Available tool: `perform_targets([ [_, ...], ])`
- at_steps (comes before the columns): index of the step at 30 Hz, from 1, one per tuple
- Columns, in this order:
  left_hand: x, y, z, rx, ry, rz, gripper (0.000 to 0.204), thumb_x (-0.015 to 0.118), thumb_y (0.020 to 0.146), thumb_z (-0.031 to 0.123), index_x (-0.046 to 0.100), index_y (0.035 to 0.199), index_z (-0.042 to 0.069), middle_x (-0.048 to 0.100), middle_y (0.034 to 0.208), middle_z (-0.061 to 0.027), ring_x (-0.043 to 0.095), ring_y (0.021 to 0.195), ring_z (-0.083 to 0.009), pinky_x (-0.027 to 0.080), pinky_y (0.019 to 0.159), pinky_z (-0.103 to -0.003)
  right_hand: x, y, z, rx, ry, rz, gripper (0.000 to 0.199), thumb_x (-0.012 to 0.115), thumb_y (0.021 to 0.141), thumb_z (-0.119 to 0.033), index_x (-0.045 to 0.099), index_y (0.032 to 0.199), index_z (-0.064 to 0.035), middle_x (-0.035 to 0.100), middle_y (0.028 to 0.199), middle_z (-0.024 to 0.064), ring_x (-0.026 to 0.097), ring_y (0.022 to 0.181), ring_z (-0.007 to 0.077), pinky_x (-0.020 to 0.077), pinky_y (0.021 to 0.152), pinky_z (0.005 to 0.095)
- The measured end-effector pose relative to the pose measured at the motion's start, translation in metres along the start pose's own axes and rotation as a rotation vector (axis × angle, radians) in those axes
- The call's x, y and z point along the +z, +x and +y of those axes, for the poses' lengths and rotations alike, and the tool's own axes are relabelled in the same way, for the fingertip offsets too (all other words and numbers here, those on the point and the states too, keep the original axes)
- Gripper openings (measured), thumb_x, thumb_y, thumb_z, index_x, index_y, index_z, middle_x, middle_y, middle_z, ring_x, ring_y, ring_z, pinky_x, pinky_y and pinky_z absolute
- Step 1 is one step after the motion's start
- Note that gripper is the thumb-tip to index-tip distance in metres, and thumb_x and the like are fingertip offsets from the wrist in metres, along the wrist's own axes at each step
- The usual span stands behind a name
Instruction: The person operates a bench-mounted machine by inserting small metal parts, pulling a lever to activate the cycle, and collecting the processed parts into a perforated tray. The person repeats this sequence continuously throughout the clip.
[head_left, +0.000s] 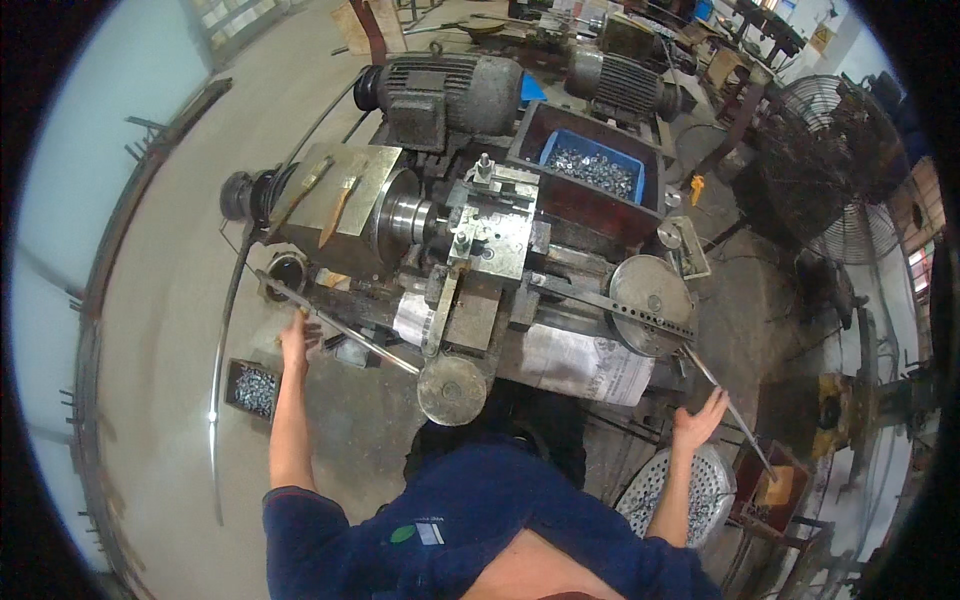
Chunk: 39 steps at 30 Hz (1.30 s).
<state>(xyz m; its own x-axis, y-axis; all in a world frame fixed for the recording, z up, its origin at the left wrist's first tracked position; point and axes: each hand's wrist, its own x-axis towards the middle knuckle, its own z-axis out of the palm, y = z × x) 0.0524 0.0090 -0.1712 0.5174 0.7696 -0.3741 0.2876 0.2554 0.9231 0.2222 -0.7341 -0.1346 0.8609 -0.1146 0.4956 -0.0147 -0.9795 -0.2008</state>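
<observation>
In front of me stands a small lathe-like machine with a round metal chuck (pixel 408 218) and a steel tool slide (pixel 497 235). My left hand (pixel 297 340) is beside a long metal lever (pixel 345 332) at the machine's left, its fingers apart and nothing seen in them. On the other side my right hand (pixel 700 420) lies with fingers stretched out against a slanting metal rod (pixel 735 415), not wrapped round it. Two round metal discs, one at the front (pixel 452 388) and one at the right (pixel 652 303), sit on the machine's bars.
A blue tray (pixel 638 192) of small metal parts sits in a dark box behind the slide. More parts fill a small bin (pixel 230 385) at left and a perforated basin (pixel 722 475) at right. A motor (pixel 470 95) and a large fan (pixel 775 190) stand farther off.
</observation>
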Motion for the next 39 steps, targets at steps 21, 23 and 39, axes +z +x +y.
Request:
perform_targets([
  [21,0.036,-0.006,-0.052,0.198,1.592,-0.302,0.035,0.056,0.079,0.035,0.056,0.101,0.007,0.063,0.095,-0.0157,0.061,0.091,-0.0307,0.049,0.076,-0.041,-0.041,0.014,-0.097,0.039,0.536,-0.509,0.039,0.058,0.058,-0.014,0.065,0.093,0.0025,0.063,0.09,0.0208,0.063,0.08,0.0268,0.0477,0.074,0.0325],
  [23,0.037,-0.009,-0.08,0.187,1.452,-0.196,0.035,0.059,0.077,0.032,0.057,0.099,0.005,0.063,0.093,-0.017,0.061,0.089,-0.031,0.048,0.077,-0.041,-0.044,0.039,-0.121,-0.057,0.544,-0.46,0.036,0.058,0.059,-0.013,0.066,0.092,-0.0013,0.064,0.083,0.0185,0.063,0.079,0.0263,0.0475,0.073,0.0327],
  [39,-0.131,-0.111,0.131,0.577,0.94,0.314,0.032,0.055,0.081,0.02,0.057,0.11,0.006,0.06,0.073,-0.0188,0.059,0.071,-0.0319,0.045,0.065,-0.039,-0.03,0.138,-0.495,-0.841,0.335,-0.679,0.044,0.056,0.065,-0.015,0.06,0.104,0.0048,0.067,0.086,0.0134,0.061,0.079,0.0164,0.0468,0.071,0.0261],
])
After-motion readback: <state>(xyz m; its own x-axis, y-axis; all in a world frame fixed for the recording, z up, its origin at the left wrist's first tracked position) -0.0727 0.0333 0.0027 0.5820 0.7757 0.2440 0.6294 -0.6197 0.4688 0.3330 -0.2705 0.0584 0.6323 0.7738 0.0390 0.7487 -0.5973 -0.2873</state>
